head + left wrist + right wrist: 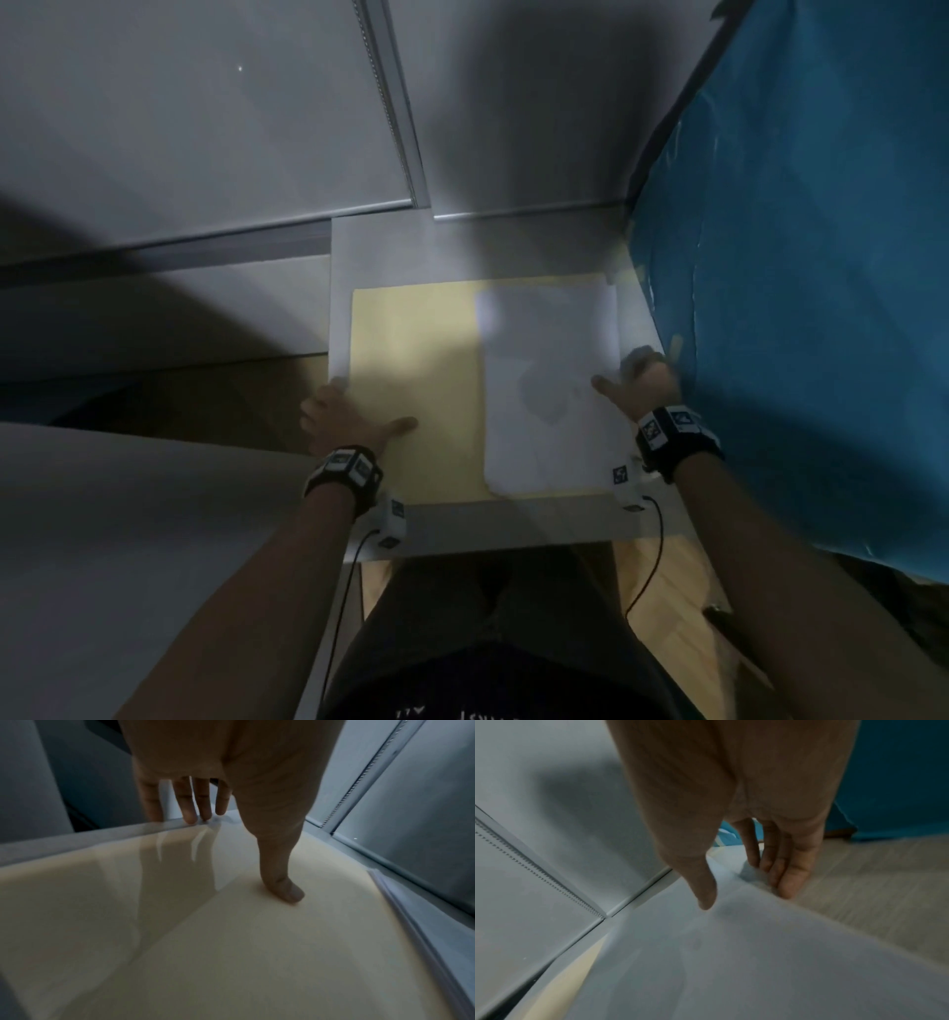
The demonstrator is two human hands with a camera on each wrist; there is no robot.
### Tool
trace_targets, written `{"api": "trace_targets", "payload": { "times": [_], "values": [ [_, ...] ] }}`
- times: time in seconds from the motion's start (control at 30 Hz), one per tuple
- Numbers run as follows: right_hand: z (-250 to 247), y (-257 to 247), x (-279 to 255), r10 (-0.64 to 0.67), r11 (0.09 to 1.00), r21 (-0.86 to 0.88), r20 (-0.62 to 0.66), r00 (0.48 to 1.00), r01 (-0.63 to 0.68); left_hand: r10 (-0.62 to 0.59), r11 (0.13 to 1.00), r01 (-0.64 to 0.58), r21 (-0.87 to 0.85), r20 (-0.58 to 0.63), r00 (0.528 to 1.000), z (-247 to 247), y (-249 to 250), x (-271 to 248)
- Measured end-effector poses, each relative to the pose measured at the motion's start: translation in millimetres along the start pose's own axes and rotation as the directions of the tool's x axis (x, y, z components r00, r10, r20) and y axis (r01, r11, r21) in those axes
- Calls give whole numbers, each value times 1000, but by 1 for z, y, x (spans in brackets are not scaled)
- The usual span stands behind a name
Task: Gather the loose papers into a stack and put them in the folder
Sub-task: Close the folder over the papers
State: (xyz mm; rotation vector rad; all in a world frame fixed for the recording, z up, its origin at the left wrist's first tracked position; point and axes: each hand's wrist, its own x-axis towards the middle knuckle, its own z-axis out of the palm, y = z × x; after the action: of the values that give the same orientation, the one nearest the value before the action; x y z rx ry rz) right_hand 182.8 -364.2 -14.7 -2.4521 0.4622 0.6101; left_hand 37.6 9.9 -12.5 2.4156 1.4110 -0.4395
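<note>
A manila folder (416, 390) lies spread flat on a small white table (508, 529). A stack of white papers (552, 390) lies on its right half. My left hand (339, 411) rests at the folder's left edge. Its thumb presses on the folder (231, 943) and its straight fingers (189, 809) touch the edge. My right hand (642, 380) is at the papers' right edge. Its thumb lies on the top sheet (731, 963), and its straight fingers (788, 878) stand against the edge; they look blurred.
A grey wall with a metal rail (395, 103) stands behind the table. Blue cloth (796, 257) hangs close on the right, right beside my right hand. Wooden floor (662, 591) and my legs show below the table's front edge.
</note>
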Motion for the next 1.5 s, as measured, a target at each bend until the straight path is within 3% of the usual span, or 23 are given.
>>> {"api": "trace_targets", "payload": {
  "times": [0.1, 0.23, 0.3, 0.4, 0.47, 0.53, 0.6, 0.67, 0.7, 0.77, 0.83, 0.87, 0.9, 0.97, 1.03, 1.1, 1.13, 1.23, 1.3, 1.4, 1.5],
  "values": [
    [9, -4, -14, 52, 998, -27, -2, 999, -52, -126, 990, 129, -63, 48, 991, 0, -6, 9],
    [23, -19, -23, 98, 993, 61, 13, 995, -98, -190, 966, 206, -156, 110, 976, -9, -18, 18],
    [28, -22, -23, 91, 994, 66, 11, 996, -91, -136, 975, 150, -163, 96, 986, -18, -17, 15],
    [29, -24, -20, 77, 995, 70, -51, 996, -74, 44, 979, -36, -198, 36, 998, -33, -12, 0],
    [16, -29, -26, 86, 994, 78, -41, 995, -83, 184, 925, -154, -347, 54, 981, -47, -4, -13],
    [6, -24, -23, 105, 991, 78, 12, 994, -106, 348, 770, -210, -603, 120, 930, -62, 5, -26],
    [-4, -23, -24, 93, 991, 93, 47, 995, -97, 441, 649, -120, -752, 244, 864, -73, 15, -33],
    [-7, -17, -14, 104, 984, 141, 54, 993, -111, 473, 638, 31, -770, 423, 773, -74, 27, -40],
    [-7, -15, -12, 104, 981, 156, 67, 992, -114, 502, 669, 14, -743, 465, 729, -69, 34, -44],
    [-8, -16, -9, 122, 976, 167, 101, 987, -137, 586, 736, -174, -654, 488, 647, -58, 52, -59],
    [-10, -24, -9, 135, 964, 212, 136, 981, -162, 682, 725, -419, -547, 482, 551, -37, 62, -67],
    [-11, -27, -8, 147, 953, 243, 150, 978, -180, 685, 728, -519, -448, 493, 535, -23, 63, -66],
    [-10, -28, -6, 154, 936, 289, 175, 972, -200, 668, 740, -573, -352, 477, 571, -9, 63, -63],
    [-6, -26, -7, 149, 880, 410, 242, 959, -241, 599, 801, -519, -298, 388, 701, 12, 62, -64],
    [-8, -29, -16, 115, 845, 472, 300, 947, -252, 538, 824, -418, -382, 297, 789, 32, 59, -64],
    [-7, -34, -25, 66, 855, 469, 328, 942, -223, 477, 811, -301, -501, 268, 837, 40, 56, -63],
    [-3, -34, -24, 52, 875, 440, 329, 943, -202, 454, 798, -231, -557, 302, 838, 42, 55, -62],
    [7, -30, -23, -5, 944, 311, 340, 941, -107, 508, 740, -129, -661, 423, 751, 39, 54, -69],
    [12, -27, -19, -52, 953, 296, 361, 931, -61, 534, 674, -57, -736, 432, 727, 37, 50, -70],
    [13, -31, -19, -116, 948, 317, 370, 922, -8, 529, 590, -6, -807, 381, 758, 30, 40, -60],
    [16, -52, -26, -201, 903, 428, 364, 910, 28, 467, 553, -52, -831, 258, 845, 15, 30, -40]
  ]
}}
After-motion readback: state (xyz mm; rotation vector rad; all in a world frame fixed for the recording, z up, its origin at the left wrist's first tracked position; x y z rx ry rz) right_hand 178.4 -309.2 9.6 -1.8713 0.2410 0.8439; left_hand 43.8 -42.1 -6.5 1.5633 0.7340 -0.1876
